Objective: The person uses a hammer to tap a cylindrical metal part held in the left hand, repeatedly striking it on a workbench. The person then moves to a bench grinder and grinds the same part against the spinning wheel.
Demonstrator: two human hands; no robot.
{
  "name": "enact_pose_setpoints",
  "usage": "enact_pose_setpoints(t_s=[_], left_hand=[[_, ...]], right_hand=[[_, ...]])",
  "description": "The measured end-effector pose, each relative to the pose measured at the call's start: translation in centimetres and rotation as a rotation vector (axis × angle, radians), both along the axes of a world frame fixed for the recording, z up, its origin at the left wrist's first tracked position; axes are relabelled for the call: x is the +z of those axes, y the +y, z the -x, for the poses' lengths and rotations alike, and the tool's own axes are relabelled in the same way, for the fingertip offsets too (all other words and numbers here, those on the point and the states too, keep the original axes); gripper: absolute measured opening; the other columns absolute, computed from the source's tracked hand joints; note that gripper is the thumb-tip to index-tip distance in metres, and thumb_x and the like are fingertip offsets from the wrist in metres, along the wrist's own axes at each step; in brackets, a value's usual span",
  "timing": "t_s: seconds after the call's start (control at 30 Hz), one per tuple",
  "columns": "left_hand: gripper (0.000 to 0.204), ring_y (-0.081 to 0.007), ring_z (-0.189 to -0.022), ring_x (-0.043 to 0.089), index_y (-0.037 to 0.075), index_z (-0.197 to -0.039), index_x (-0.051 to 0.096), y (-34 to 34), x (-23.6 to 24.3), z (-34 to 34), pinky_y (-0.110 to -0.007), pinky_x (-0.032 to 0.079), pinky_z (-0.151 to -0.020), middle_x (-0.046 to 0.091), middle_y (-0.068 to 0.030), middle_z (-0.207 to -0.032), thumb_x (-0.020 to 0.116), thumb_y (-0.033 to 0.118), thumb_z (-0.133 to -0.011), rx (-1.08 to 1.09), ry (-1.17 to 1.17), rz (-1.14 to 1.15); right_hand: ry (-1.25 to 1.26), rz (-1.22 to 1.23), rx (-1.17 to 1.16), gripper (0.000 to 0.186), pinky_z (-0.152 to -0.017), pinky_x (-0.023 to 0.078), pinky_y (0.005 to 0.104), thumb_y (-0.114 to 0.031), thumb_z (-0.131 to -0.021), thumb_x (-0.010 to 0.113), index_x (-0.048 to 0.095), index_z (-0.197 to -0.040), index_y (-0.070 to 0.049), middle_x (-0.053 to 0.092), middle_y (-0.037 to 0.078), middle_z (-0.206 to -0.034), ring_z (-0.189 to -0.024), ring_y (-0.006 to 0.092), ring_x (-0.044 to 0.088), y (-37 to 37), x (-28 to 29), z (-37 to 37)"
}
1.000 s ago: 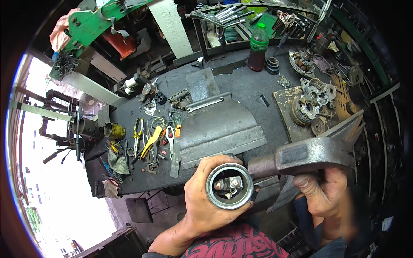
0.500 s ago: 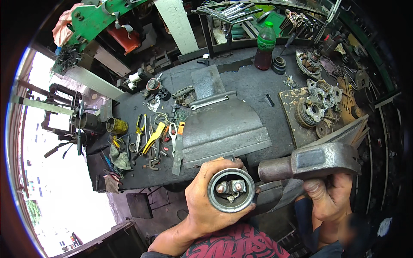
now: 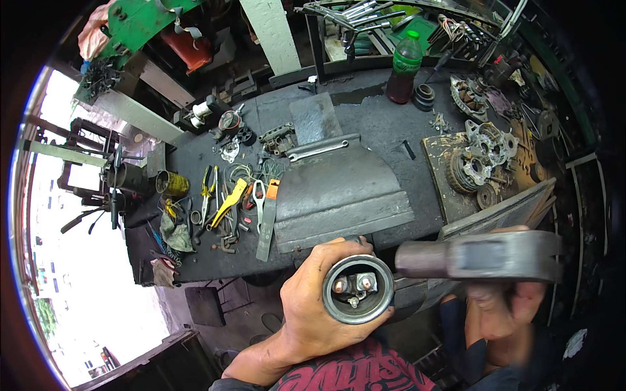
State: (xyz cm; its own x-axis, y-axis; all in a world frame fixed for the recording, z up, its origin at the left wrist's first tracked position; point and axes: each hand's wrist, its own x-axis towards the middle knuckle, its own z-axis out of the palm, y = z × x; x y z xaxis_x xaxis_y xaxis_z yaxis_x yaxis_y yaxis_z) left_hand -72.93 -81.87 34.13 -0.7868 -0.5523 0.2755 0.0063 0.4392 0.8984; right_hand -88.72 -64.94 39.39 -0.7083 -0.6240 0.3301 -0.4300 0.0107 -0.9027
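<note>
Centrally, a metal cylinder (image 3: 358, 320) is seen end-on, its ring-like rim toward the viewer, held up in front of the near edge of the dark counter (image 3: 381, 124); it is the dial centre for all clock directions below. The L hand (image 3: 306, 287), at 9 o'clock, is curled round the outer wall, w/ its forearm entering from approx. 7. Within the cylinder: a coppery stud (image 3: 340, 285) at 9–10, a silvery stud (image 3: 368, 284) at 2, and a smaller bolt (image 3: 353, 302) at 6–7. At 2–3 o'clock, a hammer (image 3: 479, 255) shows its head approx. horiz., the narrow end just beside the rim; contact can't be told. The R hand (image 3: 505, 309), at approx. 3, is clenched round the hammer directly under the head, finger detail blurred. On the counter, at 12: a curved metal plate (image 3: 342, 189), w/ a wrench (image 3: 319, 151) across its far edge, 11–12. At 10: assorted hand tools, incl. a yellow tool (image 3: 228, 203), and, farther out, a yellow tin (image 3: 173, 184). At 12–1, far side: a green-capped bottle (image 3: 405, 67) w/ dark red liquid. At 1–2: a worn board (image 3: 438, 166) bearing silvery castings (image 3: 490, 142).
</note>
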Motion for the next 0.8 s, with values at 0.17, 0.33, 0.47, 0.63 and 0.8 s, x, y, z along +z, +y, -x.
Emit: enact_pose_setpoints(t_s=[0.17,0.33,0.47,0.63,0.8], left_hand=[[0.073,-0.0235,-0.105,0.073,0.0,-0.12,0.06,-0.1,0.0,0.0,-0.034,0.057,-0.093,0.071,-0.0147,-0.114,0.097,0.012,-0.059,-0.008,0.0,-0.012],[0.066,-0.0251,-0.1,0.074,0.001,-0.118,0.065,0.2,0.2,0.1,-0.035,0.059,-0.088,0.071,-0.0128,-0.109,0.096,0.01,-0.06,0.034,0.017,-0.042],[0.067,-0.0257,-0.101,0.074,0.001,-0.119,0.064,0.3,-0.1,0.1,-0.035,0.058,-0.091,0.072,-0.0132,-0.111,0.096,0.011,-0.06,0.029,0.035,-0.086],[0.069,-0.0272,-0.105,0.073,0.0,-0.12,0.064,0.5,-0.7,0.0,-0.036,0.057,-0.096,0.072,-0.014,-0.114,0.097,0.012,-0.061,0.038,0.06,-0.153],[0.07,-0.0281,-0.106,0.073,-0.001,-0.121,0.065,0.3,-0.9,-0.2,-0.036,0.057,-0.096,0.073,-0.0155,-0.114,0.098,0.014,-0.061,0.02,0.076,-0.109]], right_hand=[[0.146,-0.183,0.247,0.034,-0.079,0.054,0.0362,-0.018,-0.085,0.086,0.071,-0.109,-0.001,0.067,0.013,-0.104,-0.092,0.0232,0.068,0.2,0.9,0.5],[0.094,-0.289,0.35,0.037,-0.078,0.053,0.0341,-0.024,-0.087,0.086,0.07,-0.111,0.0,0.065,0.013,-0.104,-0.091,0.0217,0.066,1.0,1.1,1.3],[0.169,-0.193,0.281,0.027,-0.071,0.057,0.0341,-0.02,-0.089,0.084,0.074,-0.107,-0.002,0.07,0.014,-0.101,-0.085,0.0237,0.072,0.8,0.2,1.4],[0.169,-0.233,0.329,0.037,-0.075,0.054,0.0298,-0.021,-0.088,0.085,0.068,-0.112,0.001,0.063,0.012,-0.109,-0.09,0.0191,0.066,1.1,-0.1,1.8],[-0.045,-0.153,0.217,0.024,-0.066,0.057,0.0317,-0.021,-0.09,0.084,0.075,-0.104,-0.003,0.07,0.013,-0.099,-0.079,0.0208,0.072,1.1,-0.3,0.6]])
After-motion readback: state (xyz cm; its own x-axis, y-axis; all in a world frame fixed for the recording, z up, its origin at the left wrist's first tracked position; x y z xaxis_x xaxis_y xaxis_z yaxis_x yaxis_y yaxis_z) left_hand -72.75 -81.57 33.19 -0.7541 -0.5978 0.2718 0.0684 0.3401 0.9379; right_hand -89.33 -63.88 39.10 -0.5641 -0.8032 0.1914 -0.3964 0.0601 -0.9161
